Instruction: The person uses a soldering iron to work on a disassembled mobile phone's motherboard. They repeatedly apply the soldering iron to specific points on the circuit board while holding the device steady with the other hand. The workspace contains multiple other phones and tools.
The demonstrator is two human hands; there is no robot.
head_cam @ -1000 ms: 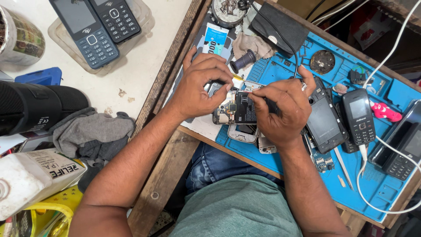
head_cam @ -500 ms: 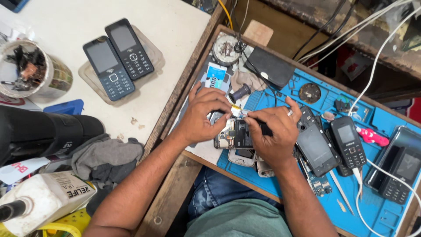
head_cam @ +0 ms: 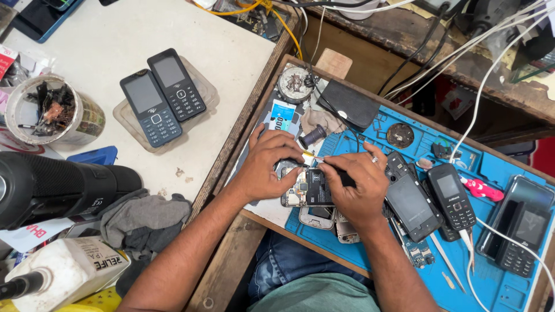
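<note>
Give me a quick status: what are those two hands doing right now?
Left hand steadies the opened phone on the blue mat. Right hand works a thin tool at its top. Loose phones crowd the right side.

Over the blue repair mat (head_cam: 497, 289), the left hand (head_cam: 269, 167) steadies an opened phone (head_cam: 306, 190) while the right hand (head_cam: 355, 185) presses a dark tool to it. Two keypad phones (head_cam: 163, 95) lie left of the mat on a clear tray (head_cam: 124, 118).

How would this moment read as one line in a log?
left hand: steadies opened phone | right hand: holds dark tool on it | surface: blue mat
</note>
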